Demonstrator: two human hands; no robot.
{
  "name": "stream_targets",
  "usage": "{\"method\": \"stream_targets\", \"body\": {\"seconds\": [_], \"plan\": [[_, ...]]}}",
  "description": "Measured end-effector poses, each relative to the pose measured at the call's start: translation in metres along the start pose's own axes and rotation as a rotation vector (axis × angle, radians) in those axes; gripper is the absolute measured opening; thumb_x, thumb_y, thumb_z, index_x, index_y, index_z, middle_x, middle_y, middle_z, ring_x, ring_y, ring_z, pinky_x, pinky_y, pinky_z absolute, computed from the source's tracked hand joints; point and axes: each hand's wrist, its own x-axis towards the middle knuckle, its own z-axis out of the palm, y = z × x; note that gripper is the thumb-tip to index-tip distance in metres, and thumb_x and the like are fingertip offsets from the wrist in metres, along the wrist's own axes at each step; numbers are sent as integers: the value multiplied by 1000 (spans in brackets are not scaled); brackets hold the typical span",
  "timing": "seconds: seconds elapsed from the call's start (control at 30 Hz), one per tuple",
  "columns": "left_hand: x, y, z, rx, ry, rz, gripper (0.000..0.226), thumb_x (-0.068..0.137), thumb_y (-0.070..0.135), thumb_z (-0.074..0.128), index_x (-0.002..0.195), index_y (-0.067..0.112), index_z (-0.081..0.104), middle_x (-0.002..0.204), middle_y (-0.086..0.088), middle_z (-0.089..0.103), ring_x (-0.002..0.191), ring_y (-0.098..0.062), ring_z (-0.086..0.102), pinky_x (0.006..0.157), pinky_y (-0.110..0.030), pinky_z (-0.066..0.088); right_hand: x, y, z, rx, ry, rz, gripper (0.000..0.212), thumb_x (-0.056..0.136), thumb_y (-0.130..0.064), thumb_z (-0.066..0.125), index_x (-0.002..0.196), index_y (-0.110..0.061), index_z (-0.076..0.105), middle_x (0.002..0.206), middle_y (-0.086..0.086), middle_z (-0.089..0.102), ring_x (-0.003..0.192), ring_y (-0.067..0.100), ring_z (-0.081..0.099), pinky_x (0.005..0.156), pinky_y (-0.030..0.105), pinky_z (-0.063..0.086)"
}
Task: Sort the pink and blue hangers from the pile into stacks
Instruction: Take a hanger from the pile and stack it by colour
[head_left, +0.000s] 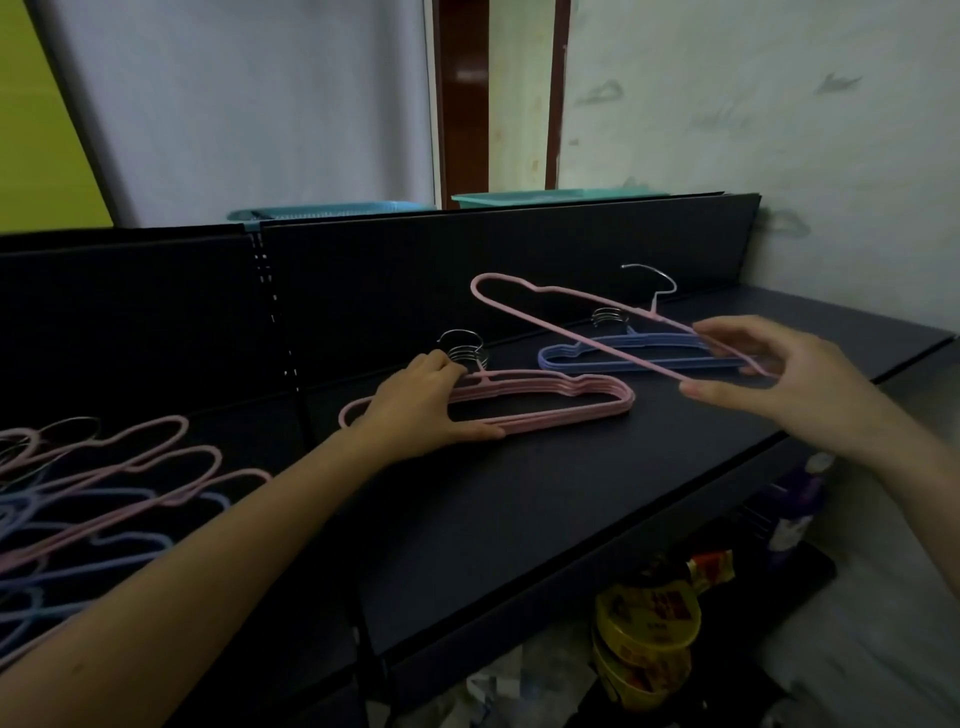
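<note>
A stack of pink hangers (571, 402) lies on the dark shelf (519, 493), and my left hand (421, 405) rests flat on its left part, fingers spread near the metal hooks. Behind it to the right lies a stack of blue hangers (623, 353). My right hand (769, 371) pinches one end of a single pink hanger (545, 317), held in the air and tilted above the blue stack, its hook pointing up. A mixed pile of pink and blue hangers (104, 499) spreads at the far left, partly under my left forearm.
A dark back panel (467, 270) rises behind the shelf, with two teal baskets (322, 210) beyond it. A wall stands on the right. Below the shelf's front edge sit yellow containers (647, 623) and a purple bottle (800, 499).
</note>
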Motion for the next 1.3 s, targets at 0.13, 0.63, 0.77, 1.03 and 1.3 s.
{"method": "stream_targets", "body": {"seconds": [0.13,0.63,0.77,1.03,1.3], "plan": [[4,-3,6,-24,-24,-14,85,66,73,56,131,19,44,124,2,46,107,-11,46,84,-27,44,16,3,6,-8,-25,-28,69,55,-68,73,114,-36,56,109,-24,58,93,-24,50,86,13,39],[-17,-1,-11,104,-27,29,90,68,79,39,139,25,35,141,7,41,124,-10,42,100,-23,34,78,13,62,42,-335,-130,67,62,-52,72,123,-33,53,121,-18,56,113,-3,50,95,19,37],[-37,-5,-16,86,191,107,63,75,74,37,104,26,66,99,8,66,89,-8,62,75,-21,50,90,14,81,29,-428,-194,64,69,-46,72,128,-30,51,123,-18,52,109,-8,46,83,4,33],[-38,-18,-20,153,423,2,24,86,35,58,100,18,67,91,4,67,85,-10,57,70,-28,50,101,17,96,-94,-545,-320,69,70,-50,73,132,-35,46,121,-25,47,103,-13,46,90,8,37],[-31,-40,-14,54,88,-378,39,83,45,60,116,24,62,111,5,66,99,-13,61,85,-33,51,104,20,106,-165,-549,-320,75,68,-62,67,134,-35,44,133,-17,46,120,2,43,104,28,38]]}}
